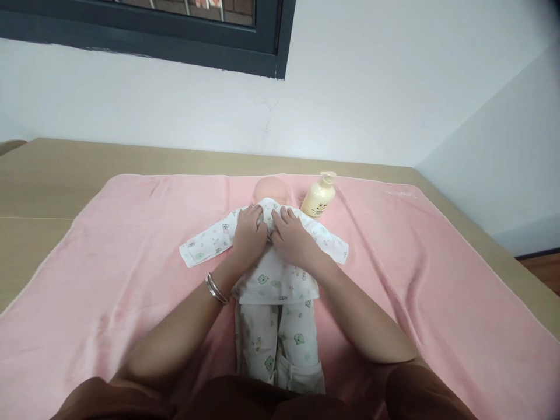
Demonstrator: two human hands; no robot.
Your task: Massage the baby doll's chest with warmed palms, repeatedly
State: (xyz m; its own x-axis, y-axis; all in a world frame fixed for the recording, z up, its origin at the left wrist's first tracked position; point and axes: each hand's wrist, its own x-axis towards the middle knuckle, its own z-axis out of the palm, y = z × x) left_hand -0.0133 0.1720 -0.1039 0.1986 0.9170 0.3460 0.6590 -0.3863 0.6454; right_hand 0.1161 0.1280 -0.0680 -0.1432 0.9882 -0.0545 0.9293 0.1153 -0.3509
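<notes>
A bald baby doll (pixel 269 189) lies on a pink blanket, its head pointing away from me. Its long-sleeved white shirt (pixel 275 287) has a small green and brown print, and the sleeves stretch out to both sides. Matching trousers (pixel 298 332) cover the legs. My left hand (pixel 251 234) pinches the upper chest of the shirt, fingers bent over the cloth. Close beside it, my right hand (pixel 292 234) also grips the shirt, its thumb near the left thumb at the middle. What lies between the fingertips is partly hidden.
A cream pump bottle (pixel 318 197) leans beside the doll's head on the right. The creased pink blanket (pixel 394 262) spreads over a wooden table (pixel 48 175). Behind stands a white wall (pixel 350 87) with a dark window frame (pixel 271 64).
</notes>
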